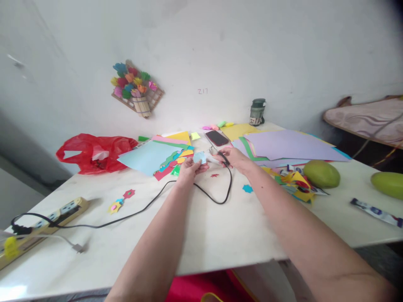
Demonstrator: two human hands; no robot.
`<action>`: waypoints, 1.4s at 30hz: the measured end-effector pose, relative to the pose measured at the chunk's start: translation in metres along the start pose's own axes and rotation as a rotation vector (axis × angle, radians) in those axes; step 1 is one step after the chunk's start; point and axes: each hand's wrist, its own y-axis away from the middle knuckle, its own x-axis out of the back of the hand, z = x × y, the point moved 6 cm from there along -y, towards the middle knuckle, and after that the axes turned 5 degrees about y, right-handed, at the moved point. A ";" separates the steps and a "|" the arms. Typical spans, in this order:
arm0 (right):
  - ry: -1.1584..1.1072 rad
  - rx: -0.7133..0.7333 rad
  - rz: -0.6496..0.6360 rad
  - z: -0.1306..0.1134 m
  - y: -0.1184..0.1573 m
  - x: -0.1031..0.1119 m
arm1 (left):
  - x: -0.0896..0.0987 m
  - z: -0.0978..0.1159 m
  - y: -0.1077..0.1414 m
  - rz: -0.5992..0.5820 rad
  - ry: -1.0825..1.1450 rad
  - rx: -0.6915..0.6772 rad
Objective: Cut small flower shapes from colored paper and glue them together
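My left hand (191, 168) pinches a small light blue paper piece (199, 157) between thumb and fingers. Closed around a white glue gun (213, 158) is my right hand (231, 158), just to the right of that paper. The tool's black cord (217, 203) loops down and runs left across the table to a power strip. On the tabletop below my hands lie a small red paper cutout (214, 175) and a blue paper cutout (247, 188). Coloured paper strips (170, 165) rest left of my left hand.
Paper sheets (283, 143) lie at right, more at left beside a red plastic bag (94, 153). A phone (217, 138) and a dark bottle (257, 112) stand farther back. Green mangoes (321, 174) sit near paper scraps (297, 184). At the left edge is the power strip (59, 214).
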 end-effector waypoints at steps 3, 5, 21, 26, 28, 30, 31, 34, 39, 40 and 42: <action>-0.068 0.018 0.026 0.005 -0.004 -0.005 | -0.001 -0.003 0.000 -0.044 -0.042 0.039; -0.111 0.044 0.029 0.007 -0.007 -0.008 | -0.004 -0.005 0.001 -0.079 -0.069 0.077; -0.183 0.055 0.088 0.003 -0.003 -0.019 | -0.013 -0.011 0.005 -0.115 -0.074 0.115; -0.131 -0.003 0.078 0.007 -0.003 -0.018 | -0.004 -0.008 0.000 -0.025 -0.059 0.050; -0.099 -0.029 0.033 0.010 -0.002 -0.018 | 0.000 -0.005 -0.001 0.000 -0.046 0.027; -0.081 -0.027 -0.034 0.011 -0.002 -0.019 | 0.003 -0.003 -0.001 0.016 -0.018 0.016; -0.076 -0.018 -0.068 0.012 -0.001 -0.019 | 0.005 -0.003 -0.001 0.022 -0.002 0.016; -0.049 -0.005 -0.168 0.014 0.000 -0.022 | 0.007 -0.002 -0.001 0.040 0.044 0.020; 0.048 -0.005 -0.276 0.013 0.005 -0.027 | 0.008 0.000 0.000 0.090 0.076 0.011; 0.063 -0.010 -0.293 0.012 0.007 -0.028 | 0.009 0.001 0.000 0.098 0.077 0.013; 0.083 -0.016 -0.323 0.011 0.009 -0.030 | 0.009 0.002 0.000 0.107 0.082 0.023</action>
